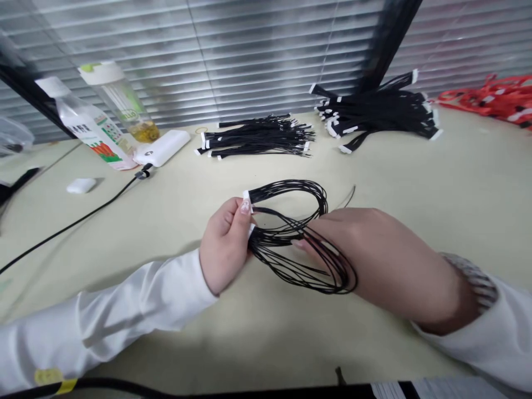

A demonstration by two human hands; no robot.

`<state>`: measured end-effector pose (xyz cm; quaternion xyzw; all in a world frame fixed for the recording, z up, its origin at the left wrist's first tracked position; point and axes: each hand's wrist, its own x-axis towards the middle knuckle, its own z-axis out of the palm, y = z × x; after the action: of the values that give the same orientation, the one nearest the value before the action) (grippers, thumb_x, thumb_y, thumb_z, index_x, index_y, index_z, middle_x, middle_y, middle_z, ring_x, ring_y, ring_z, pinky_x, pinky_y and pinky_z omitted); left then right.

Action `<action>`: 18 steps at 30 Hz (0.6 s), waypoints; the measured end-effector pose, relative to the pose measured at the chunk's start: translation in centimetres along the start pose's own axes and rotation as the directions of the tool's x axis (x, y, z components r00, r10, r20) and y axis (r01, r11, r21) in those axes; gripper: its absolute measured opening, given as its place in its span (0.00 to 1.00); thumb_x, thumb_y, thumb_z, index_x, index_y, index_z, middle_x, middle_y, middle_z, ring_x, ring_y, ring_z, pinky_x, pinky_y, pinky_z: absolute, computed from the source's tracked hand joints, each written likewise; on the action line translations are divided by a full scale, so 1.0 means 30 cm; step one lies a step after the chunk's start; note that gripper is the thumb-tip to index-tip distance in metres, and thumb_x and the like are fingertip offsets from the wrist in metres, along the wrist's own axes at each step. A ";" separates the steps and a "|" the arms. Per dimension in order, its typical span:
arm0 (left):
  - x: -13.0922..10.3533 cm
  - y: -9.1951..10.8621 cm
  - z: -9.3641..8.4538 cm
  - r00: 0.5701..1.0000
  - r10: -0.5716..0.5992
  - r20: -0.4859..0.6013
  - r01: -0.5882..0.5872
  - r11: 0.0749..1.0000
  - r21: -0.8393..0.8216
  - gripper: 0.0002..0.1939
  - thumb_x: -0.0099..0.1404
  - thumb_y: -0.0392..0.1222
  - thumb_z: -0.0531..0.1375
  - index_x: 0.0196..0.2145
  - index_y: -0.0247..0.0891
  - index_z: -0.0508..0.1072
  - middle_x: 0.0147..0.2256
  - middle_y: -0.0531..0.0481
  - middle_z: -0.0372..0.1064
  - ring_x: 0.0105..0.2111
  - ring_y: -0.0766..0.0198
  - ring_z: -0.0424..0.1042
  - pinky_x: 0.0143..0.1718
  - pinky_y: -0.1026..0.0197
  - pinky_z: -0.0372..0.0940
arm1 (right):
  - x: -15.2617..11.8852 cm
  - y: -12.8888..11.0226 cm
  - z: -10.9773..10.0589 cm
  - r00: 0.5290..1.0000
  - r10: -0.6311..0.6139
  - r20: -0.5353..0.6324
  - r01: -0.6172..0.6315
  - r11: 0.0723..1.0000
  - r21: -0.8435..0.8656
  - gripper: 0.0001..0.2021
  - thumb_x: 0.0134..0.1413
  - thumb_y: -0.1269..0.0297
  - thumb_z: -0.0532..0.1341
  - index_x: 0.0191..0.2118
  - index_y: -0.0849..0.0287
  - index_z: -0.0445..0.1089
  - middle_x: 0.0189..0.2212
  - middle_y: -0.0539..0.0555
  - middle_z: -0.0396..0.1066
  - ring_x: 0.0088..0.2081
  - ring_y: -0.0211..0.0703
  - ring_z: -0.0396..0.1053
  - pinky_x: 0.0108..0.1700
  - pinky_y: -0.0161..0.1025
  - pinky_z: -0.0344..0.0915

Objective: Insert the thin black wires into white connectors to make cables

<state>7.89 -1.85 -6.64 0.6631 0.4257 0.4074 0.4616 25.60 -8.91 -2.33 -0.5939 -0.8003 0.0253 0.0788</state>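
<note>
Near the middle of the view, my left hand (pixel 228 241) pinches the white connectors of a looped black cable bundle (pixel 307 280), thumb on top. The bundle's thin wires curve to the right in two loops, one above the other. My right hand (pixel 353 244) reaches in at the loops' right side, its fingers closed around some of the wires near the crossing. Its fingertips are partly hidden behind wires. A thin wire end sticks up beyond the right hand.
Two piles of black cables (pixel 257 137) (pixel 374 113) lie at the back, with red cables (pixel 494 100) at the far right. Back left are a bottle (pixel 91 130), a tumbler (pixel 124 105), a white power bank (pixel 164 148) with a black cord, and a small white case (pixel 81 185).
</note>
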 end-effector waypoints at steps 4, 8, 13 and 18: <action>0.003 -0.004 0.000 1.000 -0.007 0.001 0.007 1.000 0.003 0.18 0.66 0.53 0.48 0.25 0.38 0.61 0.15 0.58 0.55 0.14 0.73 0.53 0.14 0.68 0.49 | 0.000 0.004 0.015 0.999 -0.020 0.032 0.016 0.995 0.095 0.15 0.59 0.58 0.51 0.24 0.56 0.64 0.23 0.48 0.68 0.25 0.38 0.63 0.29 0.38 0.52; 0.005 -0.004 0.002 0.999 -0.038 0.007 0.038 0.998 -0.051 0.19 0.66 0.54 0.48 0.24 0.39 0.59 0.13 0.60 0.53 0.11 0.73 0.52 0.12 0.68 0.49 | 0.001 0.010 0.030 0.996 -0.034 -0.079 0.048 0.981 0.189 0.11 0.58 0.56 0.53 0.31 0.55 0.67 0.29 0.47 0.69 0.30 0.38 0.65 0.31 0.37 0.55; 0.000 -0.002 0.000 1.000 0.000 -0.008 0.000 1.000 -0.023 0.18 0.66 0.54 0.48 0.25 0.38 0.61 0.16 0.58 0.55 0.14 0.72 0.53 0.15 0.67 0.50 | 0.003 -0.007 0.040 0.974 -0.099 -0.204 0.125 0.985 0.120 0.12 0.59 0.60 0.52 0.28 0.59 0.64 0.25 0.49 0.65 0.26 0.36 0.60 0.28 0.36 0.52; -0.009 -0.001 0.001 0.999 0.034 0.008 -0.034 0.999 0.019 0.17 0.67 0.52 0.48 0.26 0.38 0.61 0.19 0.57 0.55 0.18 0.71 0.54 0.21 0.66 0.53 | 0.018 -0.039 0.056 0.956 -0.192 -0.219 0.187 0.981 -0.046 0.14 0.60 0.64 0.50 0.25 0.59 0.64 0.23 0.50 0.63 0.25 0.37 0.56 0.28 0.38 0.49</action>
<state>7.84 -2.10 -6.72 0.6762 0.4166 0.4084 0.4498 24.07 -8.66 -3.79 -0.5144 -0.8399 -0.0589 0.1627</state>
